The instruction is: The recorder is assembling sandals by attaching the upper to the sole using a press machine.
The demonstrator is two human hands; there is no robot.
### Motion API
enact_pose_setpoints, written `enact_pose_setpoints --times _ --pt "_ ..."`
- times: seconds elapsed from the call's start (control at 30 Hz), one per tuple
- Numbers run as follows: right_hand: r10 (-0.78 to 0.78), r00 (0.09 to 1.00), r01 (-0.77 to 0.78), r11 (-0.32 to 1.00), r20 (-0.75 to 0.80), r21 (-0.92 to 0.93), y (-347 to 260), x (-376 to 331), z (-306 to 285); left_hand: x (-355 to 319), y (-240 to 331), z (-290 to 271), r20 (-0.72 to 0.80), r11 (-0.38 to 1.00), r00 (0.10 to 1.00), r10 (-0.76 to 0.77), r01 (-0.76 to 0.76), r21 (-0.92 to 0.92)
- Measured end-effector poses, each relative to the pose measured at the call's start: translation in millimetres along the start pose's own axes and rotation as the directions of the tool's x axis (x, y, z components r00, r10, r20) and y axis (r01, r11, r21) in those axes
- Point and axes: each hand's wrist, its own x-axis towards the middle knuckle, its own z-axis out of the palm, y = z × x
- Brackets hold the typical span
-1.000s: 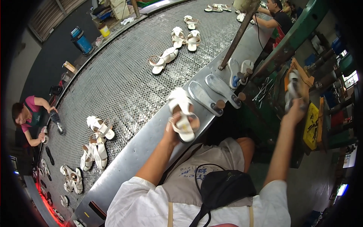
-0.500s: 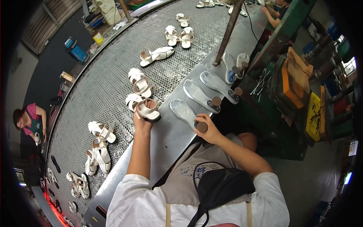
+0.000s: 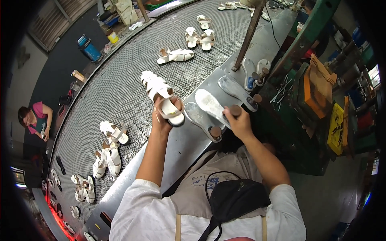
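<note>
The left hand (image 3: 161,120) grips a white sandal (image 3: 171,110) by its heel end, at the near edge of the mesh conveyor (image 3: 120,80). The sandal's long axis runs from near right to far left, toe pointing far left, and it lies just beside a second sandal (image 3: 155,84) farther along the same line. The right hand (image 3: 239,122) is closed on the knob (image 3: 235,109) of a metal last (image 3: 211,104), which points far left from the steel bench (image 3: 189,144).

Five lasts stand in a row on the bench: three grey ones near the hands and two paler ones to the far right. On the mesh, apart from these two sandals, one lies alone farther off, a pair lies beyond it, and several more sit at the near left.
</note>
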Motion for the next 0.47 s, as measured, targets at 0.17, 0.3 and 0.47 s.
enact_pose_setpoints --times 0.17,0.3,0.47 --pt "-0.019 0.984 -0.039 0.948 0.179 0.315 -70 -57 -25 3 6 66 -0.158 0.956 0.967 0.198 -0.155 0.248" --pt "-0.001 1.0 -0.003 0.951 0.011 0.309 -96 -74 4 -16 -55 95 0.06 0.922 0.992 0.111 -0.126 0.367" --pt "-0.368 0.886 0.386 0.923 -0.282 0.009 -94 -49 30 -29 -132 116 0.103 0.832 0.988 0.113 -0.151 0.534"
